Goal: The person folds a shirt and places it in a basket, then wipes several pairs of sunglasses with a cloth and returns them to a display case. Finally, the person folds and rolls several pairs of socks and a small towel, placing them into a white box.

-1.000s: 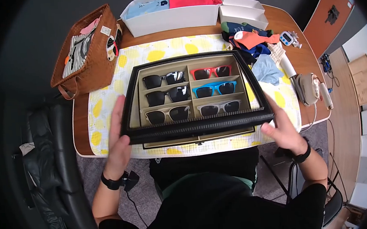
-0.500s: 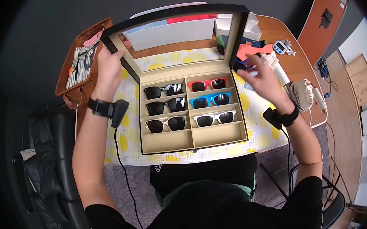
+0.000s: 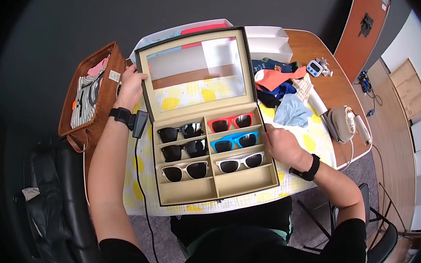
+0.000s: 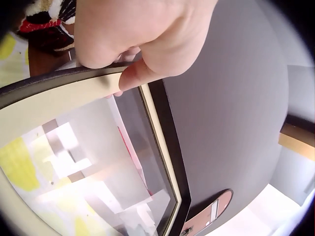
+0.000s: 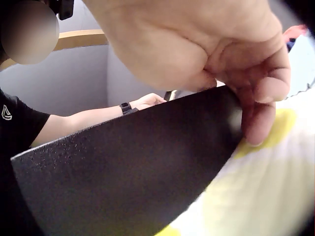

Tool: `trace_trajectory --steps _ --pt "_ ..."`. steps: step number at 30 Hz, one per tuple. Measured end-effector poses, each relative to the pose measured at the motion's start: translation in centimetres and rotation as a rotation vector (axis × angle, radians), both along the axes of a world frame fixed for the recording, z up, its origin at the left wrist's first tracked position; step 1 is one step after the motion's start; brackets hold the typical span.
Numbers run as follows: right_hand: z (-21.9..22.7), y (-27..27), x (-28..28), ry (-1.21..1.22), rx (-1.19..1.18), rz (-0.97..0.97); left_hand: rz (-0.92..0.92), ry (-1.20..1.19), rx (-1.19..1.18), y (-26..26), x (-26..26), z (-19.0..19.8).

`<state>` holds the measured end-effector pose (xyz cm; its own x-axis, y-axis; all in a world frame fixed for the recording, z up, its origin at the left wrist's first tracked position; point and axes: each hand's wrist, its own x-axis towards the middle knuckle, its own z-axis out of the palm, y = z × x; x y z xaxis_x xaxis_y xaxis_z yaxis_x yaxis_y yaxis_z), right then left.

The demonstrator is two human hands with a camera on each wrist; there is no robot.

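Observation:
A black sunglasses case (image 3: 244, 179) stands on the table with its windowed lid (image 3: 191, 40) raised. Inside lie two black pairs (image 3: 185, 150), a cream pair (image 3: 185, 172), a red pair (image 3: 230, 123), a blue pair (image 3: 234, 141) and a white pair (image 3: 240, 163), each in a compartment. The two front compartments hold nothing. My left hand (image 3: 132, 88) pinches the lid's left edge, with the thumb on the cream inner border in the left wrist view. Fingers curled, my right hand (image 3: 286, 146) grips the case's right side wall (image 5: 133, 157); its thumb tip is hidden behind the rim.
A brown woven basket (image 3: 104, 98) of clothes stands at the left. White bins (image 3: 268, 43) line the back. Socks and cloths (image 3: 293, 110), a small timer (image 3: 314, 68) and a beige corded device (image 3: 344, 121) lie right. A lemon-print cloth (image 3: 310, 146) lies under the case.
The lid, first low and tilted between both hands, has swung up and back. My left hand stays on its edge. My right hand has let go and come down to the case's right side.

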<state>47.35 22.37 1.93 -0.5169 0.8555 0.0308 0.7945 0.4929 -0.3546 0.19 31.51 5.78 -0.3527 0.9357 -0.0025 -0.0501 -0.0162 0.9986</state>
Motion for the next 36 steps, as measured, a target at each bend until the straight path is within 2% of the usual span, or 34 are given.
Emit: trace_trajectory --steps 6,11,13,14,16,17,18,20,22,23,25,26,29,31,32,34,36 --pt "-0.2 -0.4 -0.2 -0.020 0.023 0.008 -0.057 -0.067 -0.050 0.8 -0.6 -2.7" --pt "-0.3 -0.7 -0.5 -0.066 0.053 -0.018 -0.056 -0.113 -0.014 0.5 -0.6 -2.8" --pt "-0.5 -0.7 -0.5 -0.086 0.061 -0.021 -0.109 0.087 -0.122 0.0 -1.1 -2.8" --pt "-0.6 -0.8 -0.5 -0.103 0.073 -0.028 -0.105 0.087 -0.131 -1.0 -0.5 -2.1" --pt "-0.5 -0.9 -0.5 -0.087 0.094 -0.017 0.092 0.257 -0.095 -3.0 0.6 -1.2" --pt "-0.4 -0.8 -0.5 -0.101 0.111 -0.015 0.134 0.492 -0.005 -3.8 -0.3 -2.0" --pt "-0.5 -0.8 -0.5 -0.117 0.128 -0.012 0.137 0.497 -0.011 -5.3 -0.7 -2.4" --pt "-0.5 -0.8 -0.4 -0.083 0.128 -0.048 0.102 1.064 0.255 -10.2 0.5 -0.8" --pt "0.7 -0.1 0.7 -0.073 0.177 -0.023 -0.107 1.686 0.431 -13.9 0.4 0.0" --pt "0.8 1.0 1.7 -0.082 0.179 -0.106 -0.127 1.628 0.500 -15.3 1.4 0.0" --pt "1.3 2.8 3.5 0.014 0.423 -0.278 -0.142 1.559 0.572 -17.3 2.4 -1.1" --pt "1.4 3.9 4.5 -0.015 0.467 -0.347 -0.096 1.541 0.574 -18.1 2.1 -2.0" --pt "0.9 6.7 6.2 -0.078 0.437 -0.410 -0.038 1.498 0.570 -19.0 2.2 -3.5" --pt "-0.1 7.8 6.6 -0.119 0.528 -0.125 -0.028 1.469 0.554 -19.6 2.4 -4.2" --pt "-0.2 8.0 6.5 -0.125 0.520 -0.121 -0.019 1.449 0.519 -19.4 2.4 -4.4" --pt "-0.5 8.0 5.9 -0.269 0.691 0.150 -0.017 1.430 0.470 -19.7 2.1 -4.9" --pt "-1.0 8.4 5.7 -0.295 0.665 0.142 -0.037 1.325 0.376 -19.8 1.7 -5.7"
